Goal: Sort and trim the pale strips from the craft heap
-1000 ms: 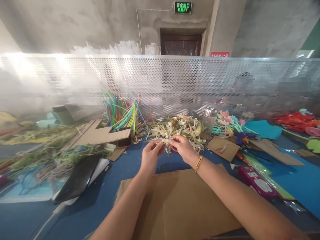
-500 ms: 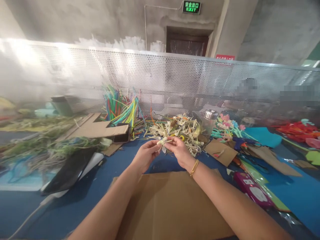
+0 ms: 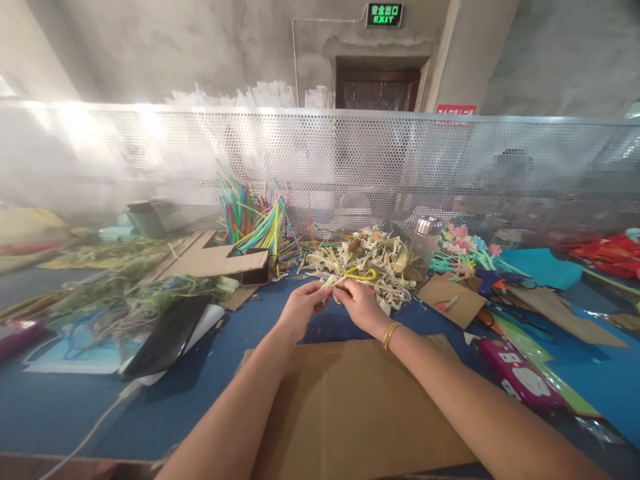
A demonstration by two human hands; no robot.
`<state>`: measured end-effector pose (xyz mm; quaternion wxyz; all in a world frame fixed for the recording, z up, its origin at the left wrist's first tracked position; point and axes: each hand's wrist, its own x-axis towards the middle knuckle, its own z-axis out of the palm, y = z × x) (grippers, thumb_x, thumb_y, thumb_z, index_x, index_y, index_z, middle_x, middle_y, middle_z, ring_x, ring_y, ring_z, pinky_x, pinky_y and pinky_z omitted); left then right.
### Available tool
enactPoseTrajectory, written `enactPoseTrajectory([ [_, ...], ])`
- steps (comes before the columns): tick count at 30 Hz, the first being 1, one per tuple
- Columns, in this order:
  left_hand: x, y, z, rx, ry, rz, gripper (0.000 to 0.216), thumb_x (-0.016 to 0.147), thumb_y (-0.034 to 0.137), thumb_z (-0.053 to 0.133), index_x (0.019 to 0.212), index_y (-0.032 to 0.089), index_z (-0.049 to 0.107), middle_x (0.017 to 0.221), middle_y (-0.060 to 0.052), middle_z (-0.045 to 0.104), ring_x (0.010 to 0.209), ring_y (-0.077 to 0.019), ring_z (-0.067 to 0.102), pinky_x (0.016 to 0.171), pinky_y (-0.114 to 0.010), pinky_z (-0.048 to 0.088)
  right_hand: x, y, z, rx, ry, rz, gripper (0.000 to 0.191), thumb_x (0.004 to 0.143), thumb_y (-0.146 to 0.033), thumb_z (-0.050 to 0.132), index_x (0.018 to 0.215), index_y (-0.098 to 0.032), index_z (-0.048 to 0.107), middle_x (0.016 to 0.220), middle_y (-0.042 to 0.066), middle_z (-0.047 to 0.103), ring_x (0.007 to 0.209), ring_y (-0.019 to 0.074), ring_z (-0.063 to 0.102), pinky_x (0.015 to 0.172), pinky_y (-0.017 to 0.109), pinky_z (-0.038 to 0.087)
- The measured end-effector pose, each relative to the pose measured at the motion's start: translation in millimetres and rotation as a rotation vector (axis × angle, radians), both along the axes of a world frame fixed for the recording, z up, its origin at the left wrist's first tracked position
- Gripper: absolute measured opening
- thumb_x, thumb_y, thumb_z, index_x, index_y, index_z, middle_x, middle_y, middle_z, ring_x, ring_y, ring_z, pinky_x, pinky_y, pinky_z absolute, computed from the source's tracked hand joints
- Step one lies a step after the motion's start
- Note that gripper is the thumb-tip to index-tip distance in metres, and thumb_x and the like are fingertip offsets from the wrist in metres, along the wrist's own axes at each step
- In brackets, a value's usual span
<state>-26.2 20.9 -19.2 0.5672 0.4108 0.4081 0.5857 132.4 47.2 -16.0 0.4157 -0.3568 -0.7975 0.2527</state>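
Observation:
Both hands meet over the near edge of a heap of cream-coloured strips (image 3: 387, 253). My left hand (image 3: 303, 307) pinches one side of a small cream flower-like piece (image 3: 331, 281) between thumb and fingers. The fingers of my right hand (image 3: 361, 307) close on its other side, and a gold bracelet (image 3: 391, 333) circles that wrist. Exact fingertip contact is too small to make out. A bent yellow pipe cleaner (image 3: 367, 275) lies in the heap just beyond the right hand. Below the forearms is a flat cardboard sheet (image 3: 345, 407).
Behind the heap stand colourful pipe cleaners (image 3: 250, 213) and a clear bottle (image 3: 425, 243). Left are cut cardboard (image 3: 215, 260), green strands (image 3: 150, 293) and a black object (image 3: 163, 340). At right lie a cardboard square (image 3: 450, 303) and a purple device (image 3: 517, 377). A perforated screen (image 3: 320, 153) closes the back.
The view has shifted a little left, so the scene sits further right. My hands have turned slightly inward and drawn closer together around the cream piece, covering more of it.

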Motion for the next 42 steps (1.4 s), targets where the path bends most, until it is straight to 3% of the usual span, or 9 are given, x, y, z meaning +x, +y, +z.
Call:
enactPoseTrajectory([
  [5,0,1,0.2,0.042,0.054,0.017,0.032,0.058,0.038,0.084,0.063,0.016,0.062,0.063,0.002,0.056,0.06,-0.0086,0.049,0.06,-0.022,0.039,5,-1,6.6,0.135,-0.158,-0.033,0.022,0.092,-0.031,0.052,0.078,-0.019,0.064,0.073,0.001,0.064,0.071,0.0142,0.057,0.068,0.025,0.038],
  [8,7,-1,3.7,0.166,0.156,0.145,0.033,0.057,0.038,0.083,0.059,0.016,0.059,0.057,0.005,0.051,0.055,-0.0076,0.042,0.056,-0.022,0.034,-1,-4,4.5,0.092,-0.086,-0.055,0.027,0.091,-0.032,0.053,0.07,-0.019,0.062,0.069,0.001,0.061,0.07,0.0146,0.055,0.067,0.026,0.037],
  [11,14,-3,5.5,0.271,0.239,0.277,0.034,0.062,0.041,0.079,0.056,0.016,0.056,0.053,0.005,0.05,0.053,-0.008,0.04,0.054,-0.022,0.032,-16,-9,-2.6,-0.226,0.181,-0.079,0.034,0.089,-0.038,0.051,0.062,-0.019,0.056,0.055,-0.002,0.05,0.055,0.0129,0.047,0.057,0.026,0.035],
  [13,18,-3,4.5,0.287,0.258,0.298,0.034,0.065,0.043,0.076,0.056,0.017,0.056,0.052,0.004,0.051,0.053,-0.009,0.042,0.054,-0.023,0.033,-24,-12,-7.9,-0.483,0.36,-0.053,0.034,0.088,-0.04,0.051,0.062,-0.019,0.054,0.051,-0.003,0.044,0.048,0.0114,0.04,0.052,0.025,0.033],
  [15,18,-1,2.2,0.281,0.255,0.279,0.034,0.066,0.045,0.075,0.057,0.017,0.057,0.053,0.003,0.053,0.054,-0.01,0.045,0.055,-0.024,0.035,-26,-12,-11.6,-0.603,0.444,-0.017,0.032,0.087,-0.042,0.051,0.065,-0.02,0.054,0.054,-0.003,0.045,0.048,0.0108,0.039,0.051,0.025,0.035],
  [23,4,4,-2.6,0.17,0.207,0.01,0.033,0.065,0.049,0.076,0.068,0.016,0.068,0.064,0.0,0.059,0.057,-0.0097,0.048,0.058,-0.023,0.039,-5,-6,-5.3,-0.127,0.051,-0.075,0.039,0.091,-0.042,0.049,0.06,-0.018,0.052,0.057,-0.001,0.056,0.058,0.012,0.05,0.06,0.024,0.036],
  [35,9,0,1.7,0.191,0.225,0.13,0.041,0.056,0.05,0.08,0.052,0.016,0.058,0.052,0.001,0.052,0.053,-0.0096,0.044,0.051,-0.023,0.033,-12,-9,-13.5,-0.157,0.068,-0.053,0.029,0.09,-0.029,0.049,0.067,-0.018,0.062,0.056,-0.001,0.058,0.054,0.0126,0.052,0.055,0.024,0.038],
  [38,6,0,3.0,0.107,0.206,0.079,0.037,0.057,0.05,0.081,0.065,0.016,0.068,0.06,0.0,0.057,0.055,-0.0098,0.047,0.053,-0.022,0.036,-11,-11,-12.2,-0.101,0.037,-0.084,0.031,0.092,-0.03,0.047,0.066,-0.019,0.06,0.059,0.001,0.061,0.056,0.0135,0.054,0.056,0.024,0.038],
  [42,-3,-2,11.0,0.004,0.113,0.13,0.051,0.06,0.054,0.077,0.099,0.022,0.073,0.091,-0.005,0.068,0.074,-0.0135,0.059,0.064,-0.023,0.042,-9,-13,-11.9,0.061,-0.087,-0.177,0.028,0.093,-0.029,0.046,0.07,-0.019,0.059,0.064,0.002,0.062,0.062,0.0149,0.056,0.06,0.025,0.036],
])
